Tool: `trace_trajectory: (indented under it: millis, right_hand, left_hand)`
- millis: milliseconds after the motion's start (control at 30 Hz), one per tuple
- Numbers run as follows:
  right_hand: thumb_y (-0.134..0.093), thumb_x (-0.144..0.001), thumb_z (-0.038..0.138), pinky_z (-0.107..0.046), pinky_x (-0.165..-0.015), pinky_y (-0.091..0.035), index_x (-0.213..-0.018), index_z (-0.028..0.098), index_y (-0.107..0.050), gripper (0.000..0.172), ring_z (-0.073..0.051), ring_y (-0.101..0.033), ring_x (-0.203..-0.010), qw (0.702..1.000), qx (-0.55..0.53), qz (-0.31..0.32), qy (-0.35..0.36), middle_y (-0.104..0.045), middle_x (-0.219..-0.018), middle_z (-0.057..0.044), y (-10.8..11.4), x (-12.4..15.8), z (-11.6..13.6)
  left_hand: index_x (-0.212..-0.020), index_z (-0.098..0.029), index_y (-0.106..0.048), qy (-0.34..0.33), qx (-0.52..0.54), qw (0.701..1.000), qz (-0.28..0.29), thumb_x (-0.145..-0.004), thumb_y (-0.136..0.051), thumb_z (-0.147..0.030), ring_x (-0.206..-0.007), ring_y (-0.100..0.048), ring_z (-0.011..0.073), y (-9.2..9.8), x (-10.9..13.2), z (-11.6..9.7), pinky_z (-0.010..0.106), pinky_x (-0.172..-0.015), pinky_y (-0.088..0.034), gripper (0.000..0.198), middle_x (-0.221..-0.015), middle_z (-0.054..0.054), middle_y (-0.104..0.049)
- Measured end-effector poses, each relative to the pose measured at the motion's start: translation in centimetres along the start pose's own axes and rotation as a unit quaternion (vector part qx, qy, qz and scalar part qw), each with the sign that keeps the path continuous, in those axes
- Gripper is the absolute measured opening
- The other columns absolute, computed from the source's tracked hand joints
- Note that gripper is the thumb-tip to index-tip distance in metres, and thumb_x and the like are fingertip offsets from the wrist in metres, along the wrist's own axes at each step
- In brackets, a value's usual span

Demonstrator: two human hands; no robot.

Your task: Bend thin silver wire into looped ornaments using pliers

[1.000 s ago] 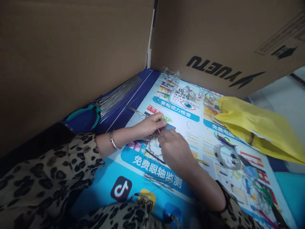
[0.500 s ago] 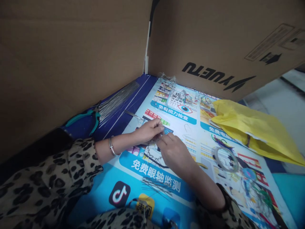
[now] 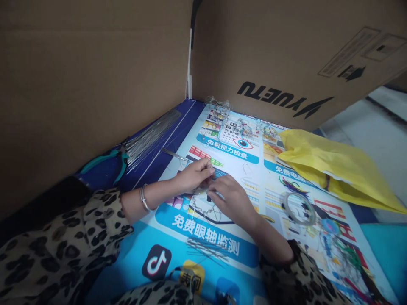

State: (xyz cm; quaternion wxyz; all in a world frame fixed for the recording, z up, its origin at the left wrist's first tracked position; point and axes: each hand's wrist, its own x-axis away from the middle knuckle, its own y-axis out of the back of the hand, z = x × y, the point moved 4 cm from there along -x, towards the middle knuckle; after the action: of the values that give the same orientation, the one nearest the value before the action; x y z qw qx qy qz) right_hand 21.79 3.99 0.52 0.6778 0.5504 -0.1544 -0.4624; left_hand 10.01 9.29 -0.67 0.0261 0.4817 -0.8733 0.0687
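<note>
My left hand [image 3: 193,174] and my right hand [image 3: 232,198] meet over a printed blue poster [image 3: 203,228] that covers the table. Both pinch a small wire-and-bead piece [image 3: 203,192] between the fingertips; a thin beaded strand hangs from it down to the poster. The fingers of both hands are closed round it. A silver bangle [image 3: 143,198] sits on my left wrist. Both sleeves are leopard print.
A bundle of straight metal wires [image 3: 149,137] and teal-handled pliers [image 3: 110,163] lie at the left by the cardboard wall [image 3: 79,84]. Short cut wires [image 3: 206,248] lie near me. A tape roll [image 3: 299,207], a yellow plastic bag [image 3: 330,165] and finished wire pieces [image 3: 235,123] lie to the right and back.
Both hands stay pinched together on the small piece and have drifted slightly left and toward me in the picture as the view shifted.
</note>
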Motion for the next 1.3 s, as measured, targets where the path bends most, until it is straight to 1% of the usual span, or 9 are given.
trace_trajectory:
  millis: [167, 333, 400, 467, 667, 767, 933, 1100, 1300]
  right_hand:
    - [-0.052, -0.086, 0.026, -0.032, -0.074, -0.043, -0.075, 0.02, -0.061, 0.016, -0.017, -0.055, -0.078, 0.999, -0.031, -0.017, -0.028, -0.062, -0.076, -0.004, -0.1, -0.1, -0.4]
    - [-0.051, -0.086, 0.025, -0.031, -0.074, -0.043, -0.076, 0.021, -0.062, 0.015, -0.017, -0.055, -0.078, 0.999, -0.031, -0.027, -0.03, -0.062, -0.075, -0.003, -0.2, -0.1, -0.4]
    - [-0.051, -0.085, 0.023, -0.031, -0.074, -0.043, -0.075, 0.021, -0.063, 0.016, -0.017, -0.055, -0.077, 0.999, -0.026, -0.017, -0.036, -0.062, -0.074, -0.003, -0.3, -0.1, -0.4]
    - [-0.053, -0.084, 0.023, -0.031, -0.073, -0.044, -0.076, 0.02, -0.064, 0.015, -0.017, -0.055, -0.077, 0.998, -0.017, -0.013, -0.051, -0.061, -0.075, -0.003, -0.4, 0.0, -0.5]
    - [-0.054, -0.083, 0.023, -0.029, -0.074, -0.043, -0.078, 0.019, -0.065, 0.012, -0.017, -0.055, -0.079, 0.998, -0.015, -0.014, -0.06, -0.061, -0.077, -0.004, -0.4, 0.0, -0.6]
    - [-0.055, -0.083, 0.022, -0.029, -0.074, -0.043, -0.074, 0.02, -0.063, 0.013, -0.016, -0.054, -0.078, 0.998, -0.027, -0.016, -0.055, -0.062, -0.075, -0.003, -0.3, 0.0, -0.6]
    - [-0.058, -0.082, 0.026, -0.029, -0.072, -0.042, -0.075, 0.021, -0.062, 0.01, -0.016, -0.055, -0.077, 0.996, -0.054, -0.017, -0.071, -0.062, -0.074, -0.001, -0.2, -0.1, -0.6]
    - [-0.059, -0.082, 0.029, -0.027, -0.068, -0.041, -0.074, 0.022, -0.062, 0.011, -0.015, -0.054, -0.073, 0.993, -0.078, -0.011, -0.092, -0.061, -0.071, 0.0, -0.1, -0.1, -0.6]
    - [-0.053, -0.086, 0.027, -0.027, -0.07, -0.041, -0.074, 0.021, -0.063, 0.016, -0.014, -0.055, -0.074, 0.994, -0.089, -0.017, -0.066, -0.063, -0.072, 0.0, -0.3, -0.1, -0.7]
  left_hand:
    - [-0.078, -0.017, -0.046, -0.02, 0.003, 1.0, -0.016, -0.086, -0.047, -0.03, -0.058, -0.052, 0.01, 0.0, 0.3, -0.1, 0.021, -0.053, -0.04, 0.016, -0.067, -0.001, -0.055]
    - [-0.079, -0.016, -0.048, -0.145, 0.001, 0.98, -0.134, -0.088, -0.047, -0.028, -0.082, -0.054, 0.0134, 0.4, 1.9, -2.4, 0.025, -0.072, -0.043, 0.015, -0.084, 0.002, -0.057]
    - [-0.08, -0.016, -0.048, -0.181, -0.001, 0.972, -0.148, -0.089, -0.047, -0.028, -0.081, -0.053, 0.0129, 0.0, 2.9, -3.4, 0.025, -0.073, -0.043, 0.015, -0.088, 0.003, -0.056]
    - [-0.083, -0.017, -0.049, -0.203, 0.013, 0.97, -0.133, -0.09, -0.046, -0.028, -0.081, -0.052, 0.0129, -0.6, 3.9, -3.9, 0.026, -0.074, -0.043, 0.014, -0.09, 0.004, -0.056]
    - [-0.082, -0.017, -0.051, -0.123, 0.124, 0.981, -0.083, -0.087, -0.052, -0.028, -0.079, -0.054, 0.0126, -1.0, 3.8, -2.6, 0.027, -0.075, -0.043, 0.012, -0.089, 0.003, -0.057]
    - [-0.078, -0.016, -0.05, -0.072, 0.194, 0.975, -0.083, -0.084, -0.056, -0.029, -0.077, -0.055, 0.0122, -0.6, 3.1, -1.5, 0.025, -0.071, -0.044, 0.015, -0.086, 0.002, -0.058]
    - [-0.075, -0.017, -0.047, -0.009, 0.225, 0.969, -0.099, -0.082, -0.056, -0.027, -0.074, -0.057, 0.0114, 0.0, 2.4, -0.1, 0.024, -0.065, -0.047, 0.015, -0.085, 0.001, -0.059]
    - [-0.075, -0.018, -0.047, -0.002, 0.214, 0.972, -0.097, -0.082, -0.057, -0.029, -0.074, -0.057, 0.0109, 0.0, 2.3, 0.6, 0.023, -0.063, -0.048, 0.016, -0.086, 0.001, -0.059]
    - [-0.077, -0.017, -0.047, -0.008, 0.204, 0.975, -0.084, -0.083, -0.058, -0.031, -0.073, -0.057, 0.0092, 0.1, 2.2, 1.0, 0.02, -0.063, -0.046, 0.018, -0.086, 0.001, -0.059]
